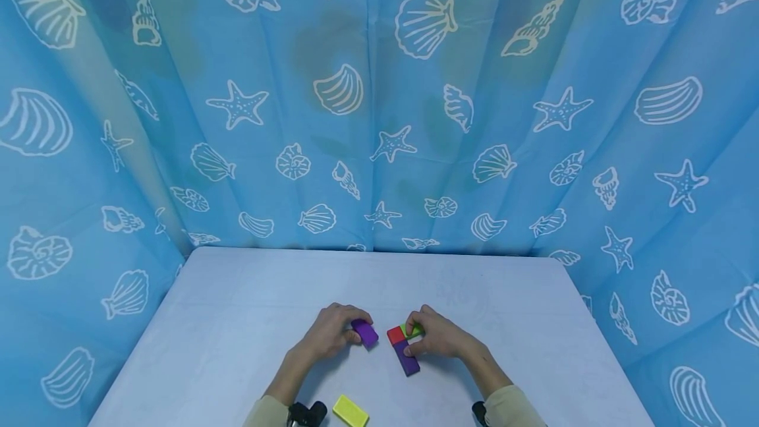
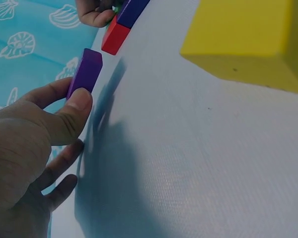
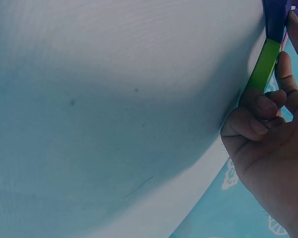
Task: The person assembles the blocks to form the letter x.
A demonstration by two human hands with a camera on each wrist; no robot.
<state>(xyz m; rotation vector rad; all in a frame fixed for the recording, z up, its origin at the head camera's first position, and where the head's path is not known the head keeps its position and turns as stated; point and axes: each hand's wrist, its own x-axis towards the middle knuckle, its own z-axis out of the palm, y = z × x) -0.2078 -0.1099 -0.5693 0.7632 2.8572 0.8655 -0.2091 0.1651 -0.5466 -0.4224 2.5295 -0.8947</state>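
Note:
My left hand [image 1: 333, 331] pinches a purple block [image 1: 365, 333] between thumb and fingers. In the left wrist view this purple block [image 2: 85, 72] is tilted up above its shadow, its lower end at the thumb. Beside it, my right hand [image 1: 440, 335] holds a corner of joined-looking blocks. Its thumb touches a dark blue block [image 1: 406, 358], and its fingers are at a green block [image 1: 413, 330], which they partly hide. A red block [image 1: 395, 335] lies at the corner between those two. The right wrist view shows the green block [image 3: 263, 64] end to end with the blue one.
A yellow block [image 1: 350, 410] lies near the front of the white table [image 1: 237, 302], close to the left wrist. Blue curtains [image 1: 379, 104] with white shell and starfish prints hang behind the table and along its sides.

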